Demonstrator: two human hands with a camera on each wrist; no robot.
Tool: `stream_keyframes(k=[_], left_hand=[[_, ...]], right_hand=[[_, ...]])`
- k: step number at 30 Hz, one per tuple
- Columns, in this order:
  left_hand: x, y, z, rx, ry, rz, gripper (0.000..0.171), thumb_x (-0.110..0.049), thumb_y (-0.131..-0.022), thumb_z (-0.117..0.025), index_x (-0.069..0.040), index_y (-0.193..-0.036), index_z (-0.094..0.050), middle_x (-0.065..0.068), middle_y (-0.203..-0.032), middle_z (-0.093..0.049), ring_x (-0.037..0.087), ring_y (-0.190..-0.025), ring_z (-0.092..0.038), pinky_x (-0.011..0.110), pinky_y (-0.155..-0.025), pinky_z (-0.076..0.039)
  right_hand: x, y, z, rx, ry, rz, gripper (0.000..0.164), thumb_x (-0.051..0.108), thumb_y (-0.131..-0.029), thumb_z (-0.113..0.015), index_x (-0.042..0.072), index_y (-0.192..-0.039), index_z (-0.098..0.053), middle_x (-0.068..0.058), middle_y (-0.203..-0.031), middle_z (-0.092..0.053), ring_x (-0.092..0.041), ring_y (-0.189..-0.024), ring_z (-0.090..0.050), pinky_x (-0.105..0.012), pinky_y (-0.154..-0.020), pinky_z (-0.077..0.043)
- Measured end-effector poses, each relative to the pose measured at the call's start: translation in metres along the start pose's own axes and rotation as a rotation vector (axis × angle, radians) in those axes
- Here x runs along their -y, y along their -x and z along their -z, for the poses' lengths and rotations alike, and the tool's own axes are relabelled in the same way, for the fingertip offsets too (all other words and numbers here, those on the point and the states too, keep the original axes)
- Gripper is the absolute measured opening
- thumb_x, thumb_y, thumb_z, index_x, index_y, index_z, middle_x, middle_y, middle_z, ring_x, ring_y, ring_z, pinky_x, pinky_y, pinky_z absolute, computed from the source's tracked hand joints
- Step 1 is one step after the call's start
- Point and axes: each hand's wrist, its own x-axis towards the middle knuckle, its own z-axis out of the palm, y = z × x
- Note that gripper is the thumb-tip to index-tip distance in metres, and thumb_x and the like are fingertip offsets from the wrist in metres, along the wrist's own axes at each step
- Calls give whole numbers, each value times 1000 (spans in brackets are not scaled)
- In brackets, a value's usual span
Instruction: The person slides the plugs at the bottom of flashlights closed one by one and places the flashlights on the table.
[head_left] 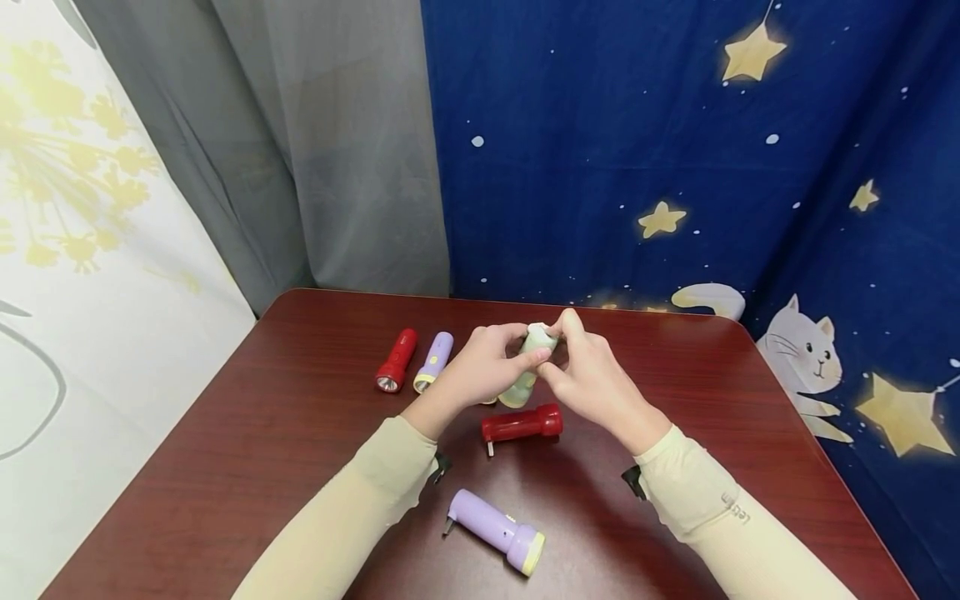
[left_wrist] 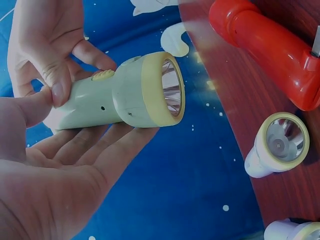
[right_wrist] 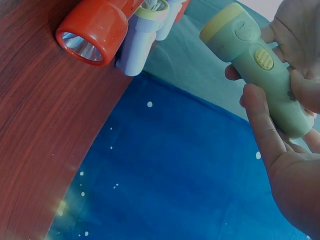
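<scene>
A pale green flashlight (head_left: 517, 392) with a yellow rim is held over the table in both hands, its lens end down and towards me in the head view. My left hand (head_left: 487, 367) grips its body, fingers spread along the underside in the left wrist view. My right hand (head_left: 592, 379) pinches the tail end, the thumb lying on the body. A yellow slide switch (right_wrist: 264, 59) shows on the flashlight's side. Just below the hands lies a red flashlight (head_left: 519, 424) with metal plug prongs swung out of its tail.
Nearest me on the brown table (head_left: 315, 467) lies a purple flashlight (head_left: 491, 529), its prongs also out. Beyond my left wrist are another red flashlight (head_left: 397, 358) and another purple one (head_left: 435, 360). A further yellow rim (head_left: 490, 402) peeks out behind the left hand. Curtains hang behind.
</scene>
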Motion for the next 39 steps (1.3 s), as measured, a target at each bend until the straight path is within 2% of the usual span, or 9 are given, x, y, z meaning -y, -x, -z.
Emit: stream_keyframes(k=[6, 11, 18, 22, 26, 28, 31, 35, 39], left_hand=[[-3, 1, 0, -4, 1, 35, 36, -37, -102, -71, -9, -126, -73, 5, -103, -79, 17, -90, -69, 27, -77, -58], [-4, 2, -1, -16, 3, 63, 38, -37, -103, -70, -9, -128, -72, 6, -109, -80, 19, -96, -71, 31, -82, -60], [-3, 1, -2, -65, 135, 100, 38, -31, -105, -67, -10, -137, -64, 12, -129, -77, 25, -117, -75, 43, -100, -62], [-3, 0, -2, -86, 182, 109, 36, -30, -107, -65, -10, -137, -61, 13, -127, -78, 24, -114, -75, 44, -99, -62], [-2, -1, -2, -104, 204, 136, 39, -33, -109, -61, -9, -140, -58, 15, -130, -76, 25, -116, -75, 45, -99, -62], [-1, 0, -2, -119, 215, 145, 41, -33, -109, -61, -9, -142, -57, 16, -132, -75, 27, -119, -74, 47, -100, -62], [1, 0, -2, -136, 218, 159, 43, -34, -109, -60, -10, -145, -55, 17, -136, -73, 28, -125, -72, 48, -103, -60], [4, -1, -2, -120, 209, 185, 46, -34, -110, -58, -10, -148, -53, 16, -136, -74, 29, -126, -71, 49, -105, -59], [7, -2, -1, -106, 182, 219, 53, -35, -110, -58, -9, -155, -47, 17, -141, -71, 28, -133, -68, 49, -109, -57]], right_hand=[[1, 1, -1, -5, -6, -20, 34, 12, -94, -80, 11, -108, -49, -8, -96, -79, -14, -83, -76, -31, -74, -62], [0, 2, -2, -20, -11, -18, 36, 11, -94, -80, 10, -111, -49, -9, -99, -80, -16, -85, -77, -35, -76, -64], [0, 1, -3, -25, -75, -31, 47, 11, -94, -81, 10, -129, -50, -12, -112, -78, -18, -84, -78, -36, -77, -66], [1, 0, -5, 6, -118, -67, 60, 14, -95, -81, 13, -143, -45, -12, -117, -74, -16, -85, -76, -33, -77, -66], [3, 0, -7, 36, -126, -125, 72, 20, -95, -82, 11, -152, -40, -12, -116, -72, -18, -87, -77, -36, -79, -67], [3, -2, -9, 56, -109, -155, 69, 23, -95, -82, 9, -151, -44, -11, -111, -75, -19, -87, -78, -38, -79, -66], [2, -4, -12, 102, -86, -194, 55, 28, -97, -80, 6, -142, -56, -9, -103, -80, -17, -86, -79, -36, -77, -65], [-1, -7, -17, 134, -89, -238, 40, 30, -97, -78, 6, -127, -67, -7, -98, -82, -13, -82, -78, -31, -73, -62], [-7, -14, -21, 125, -73, -261, 38, 28, -96, -78, 5, -125, -69, -8, -98, -81, -15, -82, -77, -34, -74, -62]])
